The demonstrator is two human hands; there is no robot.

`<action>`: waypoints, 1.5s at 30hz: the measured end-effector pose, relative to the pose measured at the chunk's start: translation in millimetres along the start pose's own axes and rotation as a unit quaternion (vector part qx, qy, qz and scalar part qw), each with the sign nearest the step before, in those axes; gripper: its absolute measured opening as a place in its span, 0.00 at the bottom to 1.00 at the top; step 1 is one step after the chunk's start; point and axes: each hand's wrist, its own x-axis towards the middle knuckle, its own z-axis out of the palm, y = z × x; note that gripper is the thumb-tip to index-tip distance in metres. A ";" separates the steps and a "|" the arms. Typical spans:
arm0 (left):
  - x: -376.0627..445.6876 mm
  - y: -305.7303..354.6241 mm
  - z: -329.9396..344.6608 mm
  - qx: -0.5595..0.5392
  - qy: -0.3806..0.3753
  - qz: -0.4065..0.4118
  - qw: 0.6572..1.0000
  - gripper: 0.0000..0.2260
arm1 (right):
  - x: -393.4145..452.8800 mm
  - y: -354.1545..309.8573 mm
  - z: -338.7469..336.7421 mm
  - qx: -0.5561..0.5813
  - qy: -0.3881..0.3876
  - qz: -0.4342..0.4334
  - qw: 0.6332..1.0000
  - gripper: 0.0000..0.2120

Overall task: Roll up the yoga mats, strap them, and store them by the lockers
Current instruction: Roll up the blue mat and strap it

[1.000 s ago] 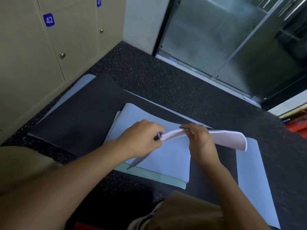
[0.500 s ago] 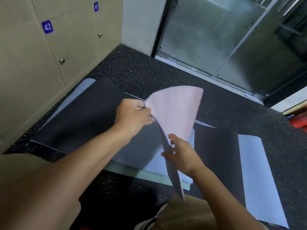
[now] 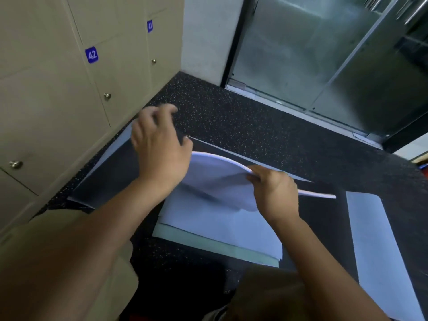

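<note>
Several thin mats lie stacked on the dark speckled floor. A pale lavender mat (image 3: 215, 181) is lifted and bowed upward; my right hand (image 3: 274, 191) pinches its raised edge. Under it lies a flat lavender sheet (image 3: 222, 230) over a pale green mat (image 3: 208, 245). A large black mat (image 3: 111, 184) spreads toward the lockers. My left hand (image 3: 157, 147) hovers above the black mat's far end, fingers loosely spread and blurred, holding nothing. Another lavender mat (image 3: 379, 256) lies flat at the right.
Beige lockers (image 3: 60, 107) numbered 41 and 42 line the left wall. Glass doors (image 3: 324, 52) with a metal threshold stand ahead. Speckled floor (image 3: 243, 121) lies between mats and doors. My knees in tan shorts show at the bottom.
My left hand has let go of the lavender mat and moved up toward the lockers. The mat has dropped from upright to a low arch, held only by my right hand.
</note>
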 end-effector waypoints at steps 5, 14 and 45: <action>-30.9 -8.2 -12.5 0.132 -0.074 0.167 0.974 0.19 | -2.0 -21.8 -8.3 0.003 -0.003 -0.003 1.000 0.17; -57.7 -13.5 -69.6 0.112 0.010 0.228 0.967 0.11 | -50.6 -32.9 -63.6 0.088 0.049 -0.083 0.991 0.18; -265.2 -33.8 -277.2 0.084 -0.027 0.329 0.940 0.19 | -312.3 -104.7 -189.7 0.016 0.135 -0.275 0.952 0.15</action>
